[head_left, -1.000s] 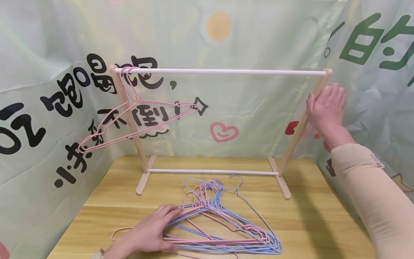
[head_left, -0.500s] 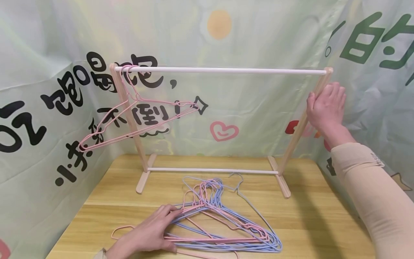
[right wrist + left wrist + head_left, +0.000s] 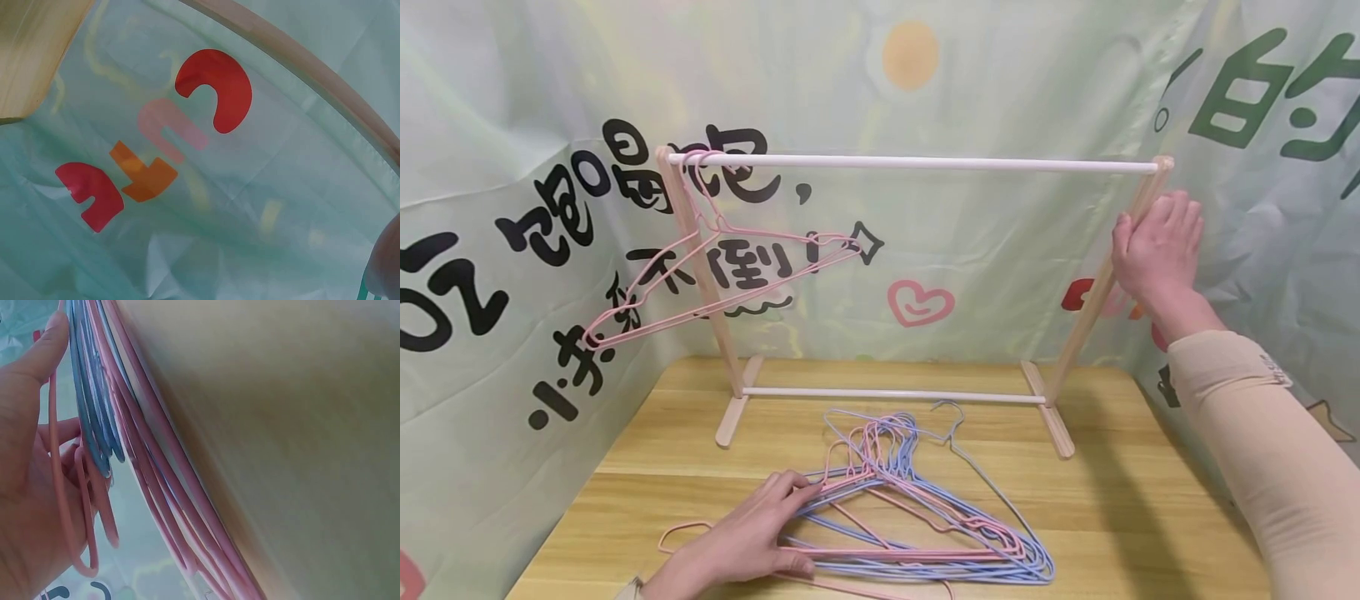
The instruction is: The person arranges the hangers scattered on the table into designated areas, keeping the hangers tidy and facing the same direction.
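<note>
In the head view a pile of pink and blue wire hangers (image 3: 1015, 546) lies on the table. My left hand (image 3: 752, 533) grips its left ends, thumb at the near side and fingers over the far side. The left wrist view shows that hand (image 3: 25, 456) around pink and blue hangers (image 3: 181, 481); some fingers are hidden behind them. My right hand (image 3: 1157, 246) holds the right wooden post (image 3: 1093, 308) of a small clothes rack, thumb on its left side. Two pink hangers (image 3: 775, 236) hang at the left end of the rack's white rail (image 3: 925, 163).
The rack stands behind the pile on the wooden table (image 3: 647, 467), with a lower white bar (image 3: 887, 394) between its feet. A blue hanger hook (image 3: 957, 417) sticks out behind the pile. Printed cloth (image 3: 1000, 92) encloses the back and sides.
My left thumb has shifted very slightly along the near edge of the pile. The right hand, the rack and the hung hangers stay put.
</note>
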Available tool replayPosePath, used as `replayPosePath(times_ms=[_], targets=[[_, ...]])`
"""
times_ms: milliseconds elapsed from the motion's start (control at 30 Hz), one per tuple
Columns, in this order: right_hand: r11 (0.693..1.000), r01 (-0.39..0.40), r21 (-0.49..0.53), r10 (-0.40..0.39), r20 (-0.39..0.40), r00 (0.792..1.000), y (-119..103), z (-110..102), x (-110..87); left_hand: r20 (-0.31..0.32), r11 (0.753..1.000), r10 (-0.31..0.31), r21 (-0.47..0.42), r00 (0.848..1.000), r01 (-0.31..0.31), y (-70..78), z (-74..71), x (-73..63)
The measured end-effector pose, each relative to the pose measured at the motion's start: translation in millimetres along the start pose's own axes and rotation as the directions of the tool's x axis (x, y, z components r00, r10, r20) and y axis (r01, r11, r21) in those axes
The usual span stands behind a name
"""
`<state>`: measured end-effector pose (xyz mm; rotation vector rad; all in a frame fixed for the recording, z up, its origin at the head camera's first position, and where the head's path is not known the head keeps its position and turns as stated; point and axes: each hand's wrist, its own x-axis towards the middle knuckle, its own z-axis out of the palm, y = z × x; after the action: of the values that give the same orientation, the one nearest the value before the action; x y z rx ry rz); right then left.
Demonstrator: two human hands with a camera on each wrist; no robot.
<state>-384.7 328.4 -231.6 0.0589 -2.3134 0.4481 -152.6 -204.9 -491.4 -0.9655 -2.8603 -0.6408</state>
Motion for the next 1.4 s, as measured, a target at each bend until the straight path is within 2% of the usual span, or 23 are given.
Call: replayPosePath(times_ms=[267, 633, 933, 1400], targets=[[1.000, -0.002, -0.006, 0.002, 0.000, 1.000, -1, -2, 0.3, -0.038, 1.000, -0.002, 0.009, 0.999, 0.002, 1.7, -3.6, 0.2], [1.000, -0.009, 0.001, 0.009, 0.001, 1.000, 0, -1, -1.2, -0.086, 0.997, 0.008, 0.077, 0.996, -0.001, 1.4, -9.4, -1.3], [1.000, -0.001, 0.003, 0.001, -0.004, 1.000, 0, -1, -0.8, -0.086, 0.999, -0.020, 0.045, 0.996, 0.024, -1.0, -20.0, -3.9], [1.000, 0.000, -0.005, 0.000, -0.009, 1.000, 1, 1, -0.4, -0.183, 0.991, -0.022, 0.128, 0.983, 0.046, -10.0, -36.1, -9.0]])
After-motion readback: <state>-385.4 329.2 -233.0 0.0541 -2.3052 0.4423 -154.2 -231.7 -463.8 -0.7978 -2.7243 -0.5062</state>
